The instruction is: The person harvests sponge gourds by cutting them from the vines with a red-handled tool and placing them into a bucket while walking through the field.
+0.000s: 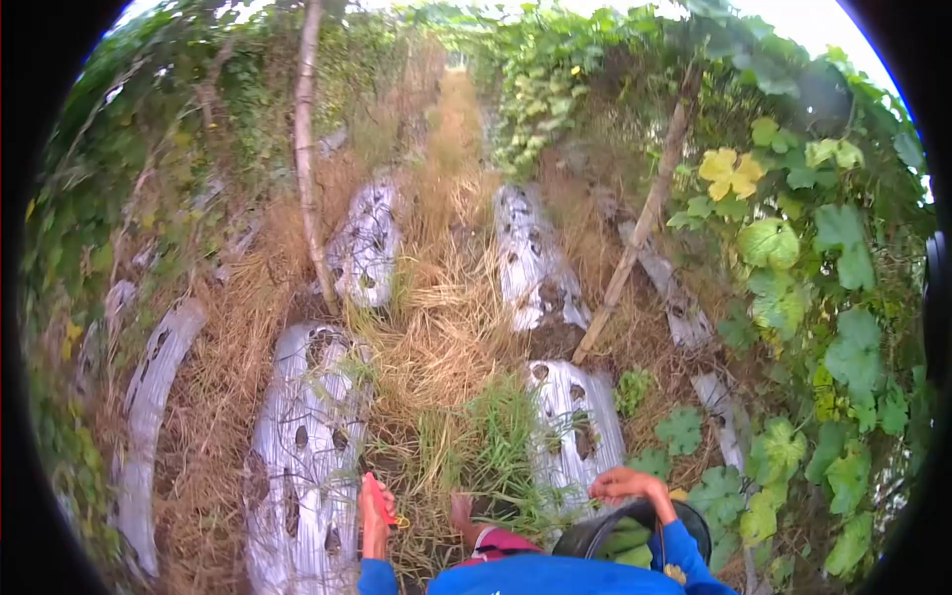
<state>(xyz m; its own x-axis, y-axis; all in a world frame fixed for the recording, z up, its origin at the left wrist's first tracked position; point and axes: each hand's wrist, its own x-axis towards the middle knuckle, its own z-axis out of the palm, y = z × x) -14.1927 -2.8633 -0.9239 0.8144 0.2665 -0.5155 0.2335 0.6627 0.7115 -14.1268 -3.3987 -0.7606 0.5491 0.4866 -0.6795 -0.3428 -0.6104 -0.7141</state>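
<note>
My left hand (376,516), at the end of a blue sleeve, is closed round a red-handled tool (377,493) whose short dark tip points up. It is low in the view, beside a silver plastic-covered bed (297,466). My right hand (627,484) is held above the rim of a dark bucket (694,531), fingers curled to the left; whether anything is between them is too small to tell. Long green produce (627,540) lies in the bucket, partly hidden by my right arm.
A dry straw path (446,307) runs ahead between silver-covered beds. Wooden poles lean at the left (305,149) and right (640,233). Leafy vines (853,347) hang on both sides and overhead. Green grass (496,431) grows close in front.
</note>
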